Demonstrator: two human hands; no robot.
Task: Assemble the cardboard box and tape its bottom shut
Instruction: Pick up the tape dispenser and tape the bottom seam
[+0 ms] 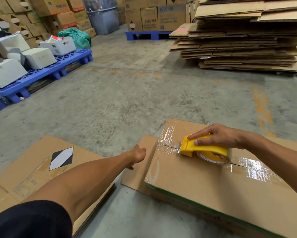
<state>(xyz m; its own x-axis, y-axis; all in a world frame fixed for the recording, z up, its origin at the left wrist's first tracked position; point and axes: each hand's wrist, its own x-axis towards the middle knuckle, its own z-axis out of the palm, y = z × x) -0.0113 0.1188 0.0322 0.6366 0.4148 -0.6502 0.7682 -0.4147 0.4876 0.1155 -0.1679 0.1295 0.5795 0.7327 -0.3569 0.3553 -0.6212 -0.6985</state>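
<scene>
A brown cardboard box (187,177) stands bottom-up on the floor at lower right, its flaps closed. Clear shiny tape (252,169) runs along the centre seam and more tape wraps the far edge. My right hand (218,137) grips a yellow tape dispenser (204,149) pressed on the seam near the box's far end. My left hand (138,155) reaches out beside the box's left side, fingers loosely curled, holding nothing; it hovers over a flat cardboard flap (139,169) lying next to the box.
A flattened carton with a black-and-white diamond label (41,170) lies on the floor at left. A blue pallet (46,73) with white boxes stands far left, a tall stack of flat cardboard (243,40) far right. Stacked cartons line the back wall.
</scene>
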